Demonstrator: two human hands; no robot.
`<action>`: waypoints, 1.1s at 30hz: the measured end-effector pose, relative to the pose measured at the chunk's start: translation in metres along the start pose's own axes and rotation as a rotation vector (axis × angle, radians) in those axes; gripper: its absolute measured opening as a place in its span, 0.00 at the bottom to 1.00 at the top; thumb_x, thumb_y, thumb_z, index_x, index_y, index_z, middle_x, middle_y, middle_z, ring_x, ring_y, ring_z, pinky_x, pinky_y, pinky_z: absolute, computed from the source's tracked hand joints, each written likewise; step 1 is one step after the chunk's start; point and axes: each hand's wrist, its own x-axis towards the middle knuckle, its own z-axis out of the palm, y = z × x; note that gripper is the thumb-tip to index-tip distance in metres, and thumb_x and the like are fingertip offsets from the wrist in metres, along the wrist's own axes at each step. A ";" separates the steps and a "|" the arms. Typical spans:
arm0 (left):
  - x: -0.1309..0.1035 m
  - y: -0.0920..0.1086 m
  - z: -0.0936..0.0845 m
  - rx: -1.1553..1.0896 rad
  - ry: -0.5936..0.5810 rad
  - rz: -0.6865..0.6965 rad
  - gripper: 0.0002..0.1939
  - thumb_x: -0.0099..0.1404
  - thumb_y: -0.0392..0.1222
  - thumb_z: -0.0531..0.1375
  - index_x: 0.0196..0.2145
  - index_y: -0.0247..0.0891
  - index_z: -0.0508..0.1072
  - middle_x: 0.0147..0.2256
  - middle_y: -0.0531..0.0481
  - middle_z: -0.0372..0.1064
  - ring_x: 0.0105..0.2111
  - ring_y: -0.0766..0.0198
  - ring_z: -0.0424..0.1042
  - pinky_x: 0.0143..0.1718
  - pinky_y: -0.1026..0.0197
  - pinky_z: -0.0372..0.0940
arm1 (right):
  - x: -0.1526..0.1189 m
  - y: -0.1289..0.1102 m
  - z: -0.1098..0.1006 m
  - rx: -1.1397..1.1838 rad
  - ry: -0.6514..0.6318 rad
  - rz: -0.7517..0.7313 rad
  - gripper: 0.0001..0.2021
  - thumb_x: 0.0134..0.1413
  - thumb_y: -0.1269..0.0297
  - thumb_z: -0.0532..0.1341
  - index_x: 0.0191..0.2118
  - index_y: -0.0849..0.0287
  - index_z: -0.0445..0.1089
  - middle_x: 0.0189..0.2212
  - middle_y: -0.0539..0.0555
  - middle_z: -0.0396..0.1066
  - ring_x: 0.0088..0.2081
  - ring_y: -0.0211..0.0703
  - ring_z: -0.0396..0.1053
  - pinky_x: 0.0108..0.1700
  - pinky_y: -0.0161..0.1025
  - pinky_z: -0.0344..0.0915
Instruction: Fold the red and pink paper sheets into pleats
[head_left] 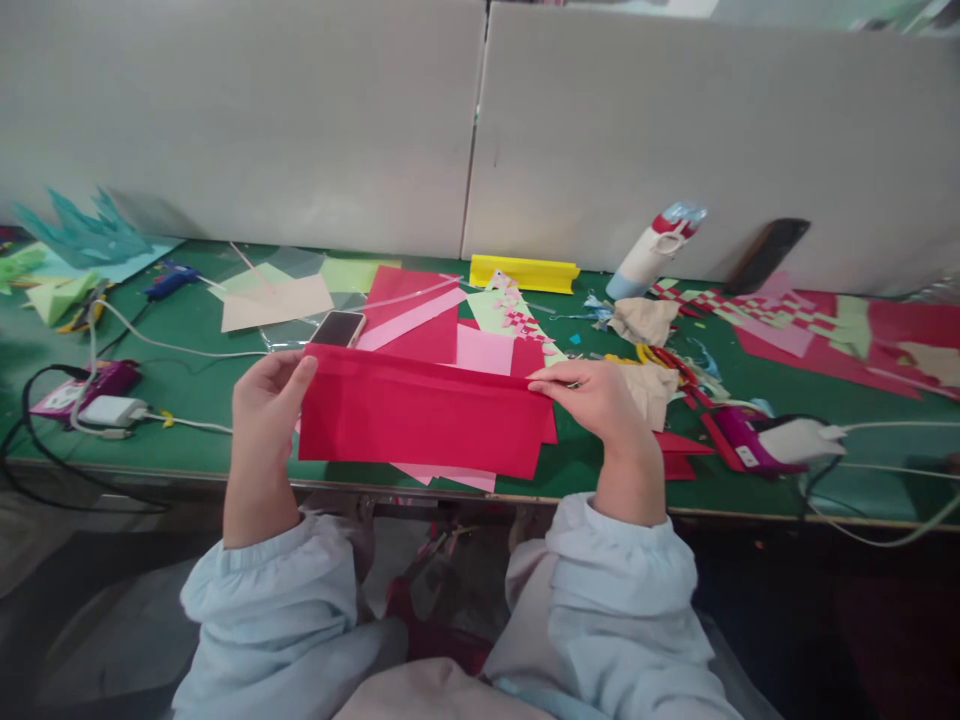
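Observation:
A wide red sheet of paper (420,415) is stretched between my two hands above the table's front edge. My left hand (271,405) pinches its upper left corner, thumb in front and fingers behind. At the upper right corner, my right hand (589,395) grips the sheet between thumb and fingers. A crease runs along the top of the sheet. Behind it lie pink paper (484,350), more red paper (427,310) and a phone (337,329), partly covered by the held sheet.
A folded yellow piece (525,274) stands near the grey partition (300,120). A white bottle (649,255) leans at the back right. Scissors with red handles (675,372) lie among scraps. Power strips (94,390) with cables and a blue glue gun (171,280) are on the green table (187,330).

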 end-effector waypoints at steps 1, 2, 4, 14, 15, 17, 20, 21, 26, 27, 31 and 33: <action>0.001 0.000 -0.001 -0.016 0.001 -0.012 0.18 0.48 0.50 0.73 0.32 0.35 0.77 0.25 0.52 0.73 0.23 0.68 0.68 0.23 0.64 0.64 | 0.000 0.000 -0.001 0.007 -0.011 -0.005 0.07 0.52 0.61 0.65 0.31 0.54 0.81 0.31 0.52 0.80 0.33 0.47 0.77 0.39 0.42 0.71; 0.002 0.000 -0.002 -0.026 0.000 -0.020 0.18 0.47 0.50 0.73 0.31 0.35 0.77 0.24 0.52 0.73 0.23 0.68 0.68 0.24 0.64 0.65 | -0.001 -0.001 -0.001 0.012 -0.023 -0.007 0.07 0.51 0.61 0.65 0.31 0.54 0.81 0.31 0.52 0.80 0.33 0.47 0.77 0.39 0.42 0.71; 0.004 -0.002 -0.004 -0.037 -0.001 -0.034 0.17 0.46 0.49 0.73 0.29 0.35 0.77 0.23 0.52 0.72 0.23 0.68 0.68 0.24 0.64 0.66 | -0.001 -0.002 -0.002 0.022 -0.038 -0.003 0.07 0.51 0.60 0.65 0.31 0.53 0.81 0.31 0.52 0.80 0.33 0.47 0.77 0.39 0.42 0.71; -0.013 0.019 -0.006 0.108 0.036 -0.041 0.14 0.49 0.47 0.72 0.32 0.35 0.81 0.26 0.51 0.76 0.24 0.68 0.68 0.23 0.66 0.62 | 0.002 0.002 0.005 -0.010 0.145 0.080 0.11 0.50 0.54 0.67 0.35 0.56 0.79 0.33 0.54 0.79 0.34 0.46 0.75 0.38 0.41 0.69; -0.014 0.021 -0.006 0.090 0.042 -0.023 0.14 0.49 0.46 0.72 0.32 0.36 0.81 0.27 0.51 0.77 0.25 0.68 0.68 0.24 0.66 0.63 | 0.003 0.003 0.006 -0.006 0.171 0.129 0.14 0.49 0.52 0.67 0.36 0.57 0.78 0.33 0.55 0.79 0.33 0.46 0.75 0.37 0.41 0.69; -0.014 0.022 -0.006 0.025 0.073 0.003 0.14 0.48 0.46 0.72 0.32 0.37 0.81 0.28 0.52 0.77 0.25 0.69 0.68 0.26 0.67 0.63 | 0.005 0.005 0.008 -0.031 0.176 0.223 0.19 0.46 0.47 0.68 0.35 0.59 0.77 0.30 0.56 0.78 0.32 0.46 0.74 0.35 0.41 0.68; -0.014 0.024 -0.004 -0.029 0.098 0.020 0.15 0.46 0.46 0.73 0.32 0.36 0.81 0.28 0.51 0.77 0.25 0.70 0.67 0.27 0.67 0.63 | 0.007 0.007 0.009 -0.120 0.079 0.246 0.24 0.51 0.40 0.62 0.27 0.59 0.74 0.22 0.53 0.73 0.27 0.44 0.71 0.30 0.39 0.63; -0.015 0.025 -0.003 -0.035 0.094 0.026 0.16 0.46 0.47 0.73 0.32 0.36 0.81 0.28 0.51 0.77 0.25 0.70 0.67 0.27 0.67 0.63 | 0.007 0.008 0.010 -0.118 0.055 0.225 0.25 0.53 0.39 0.59 0.25 0.60 0.73 0.20 0.52 0.71 0.26 0.42 0.69 0.29 0.38 0.61; -0.018 0.026 -0.001 -0.052 0.046 0.031 0.15 0.47 0.48 0.72 0.32 0.37 0.80 0.29 0.51 0.77 0.25 0.68 0.68 0.26 0.65 0.65 | 0.009 0.006 0.018 0.247 0.152 0.269 0.24 0.48 0.38 0.63 0.30 0.59 0.75 0.22 0.49 0.72 0.26 0.42 0.68 0.28 0.38 0.63; -0.018 0.024 -0.002 -0.058 0.032 0.025 0.15 0.48 0.47 0.72 0.31 0.37 0.80 0.29 0.51 0.77 0.25 0.68 0.69 0.25 0.65 0.65 | 0.010 0.006 0.020 0.353 0.178 0.304 0.24 0.45 0.39 0.65 0.31 0.58 0.75 0.24 0.50 0.73 0.27 0.43 0.69 0.29 0.38 0.65; -0.008 0.008 -0.007 -0.092 -0.072 -0.016 0.15 0.47 0.46 0.73 0.31 0.37 0.79 0.28 0.50 0.76 0.25 0.66 0.69 0.25 0.63 0.66 | 0.012 0.006 0.022 0.680 0.256 0.416 0.20 0.33 0.46 0.73 0.31 0.56 0.76 0.30 0.52 0.78 0.32 0.47 0.75 0.35 0.43 0.72; -0.002 -0.001 -0.010 -0.069 -0.148 -0.021 0.16 0.47 0.47 0.73 0.31 0.37 0.78 0.26 0.50 0.75 0.23 0.66 0.69 0.23 0.64 0.64 | 0.013 0.007 0.022 0.737 0.268 0.442 0.19 0.30 0.50 0.75 0.30 0.55 0.76 0.31 0.52 0.79 0.34 0.48 0.76 0.38 0.44 0.73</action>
